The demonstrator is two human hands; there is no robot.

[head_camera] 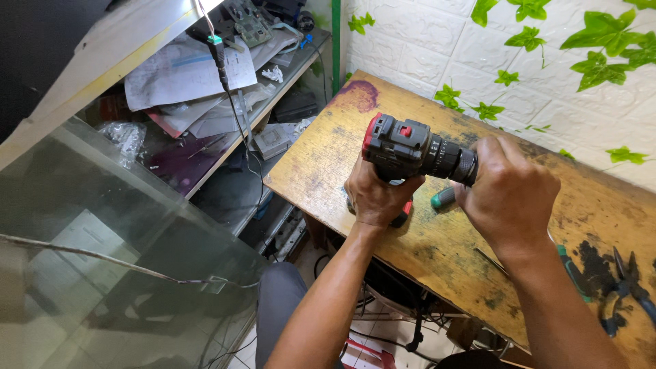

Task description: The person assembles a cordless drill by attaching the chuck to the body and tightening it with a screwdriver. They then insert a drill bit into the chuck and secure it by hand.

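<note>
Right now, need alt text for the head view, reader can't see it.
A person's left hand grips the handle of a black and red cordless drill above a worn wooden table, while the right hand wraps around its front chuck end. A green-handled tool lies under the drill, pliers at the table's right edge, cluttered shelves to the left.

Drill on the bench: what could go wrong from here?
1. The right hand wraps the chuck end of the cordless drill while the left hand grips its handle; a trigger press could twist the fingers.
2. A green-handled tool lies just under the hands and could get knocked along the wooden table.
</note>
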